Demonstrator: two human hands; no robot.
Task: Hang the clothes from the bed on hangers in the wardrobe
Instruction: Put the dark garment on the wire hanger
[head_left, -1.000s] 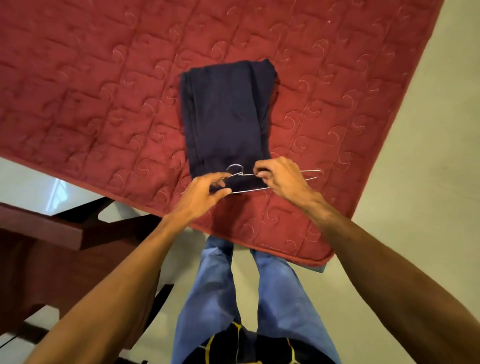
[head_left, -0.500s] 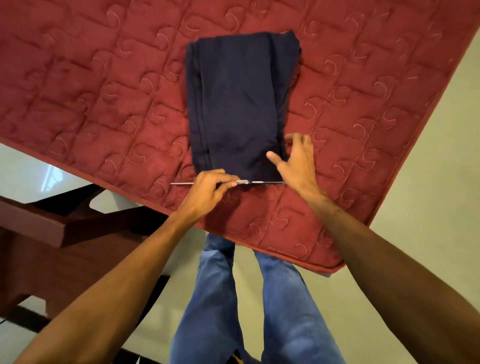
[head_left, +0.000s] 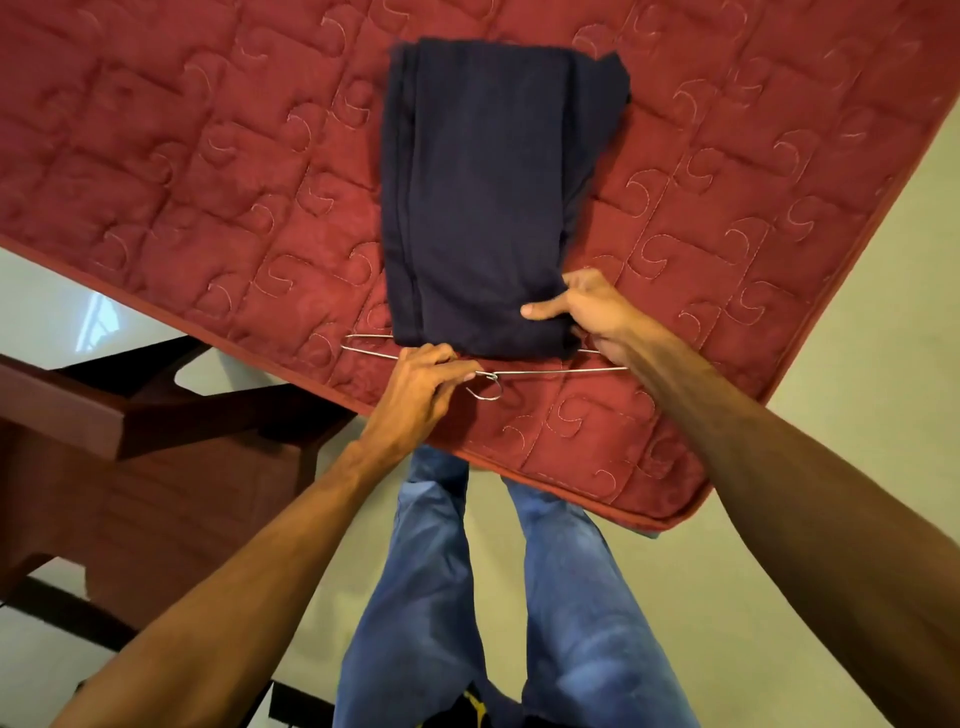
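A folded dark navy garment (head_left: 483, 197) lies on the red quilted mattress (head_left: 208, 156). A thin metal wire hanger (head_left: 550, 372) lies flat at the garment's near end, its hook pointing toward me, its far bar tucked under the cloth. My left hand (head_left: 421, 384) pinches the hanger at the neck by the hook. My right hand (head_left: 592, 312) grips the garment's near right corner, thumb on top of the cloth and fingers beneath it.
The mattress corner (head_left: 670, 514) ends close to my legs in blue jeans (head_left: 498, 597). A dark wooden bed frame (head_left: 130, 467) shows at the lower left. Pale floor (head_left: 857, 312) runs along the right side.
The hanger has turned so its hook faces me and its far bar has slid under the garment's near end. My right hand moved from the mattress onto the garment's corner.
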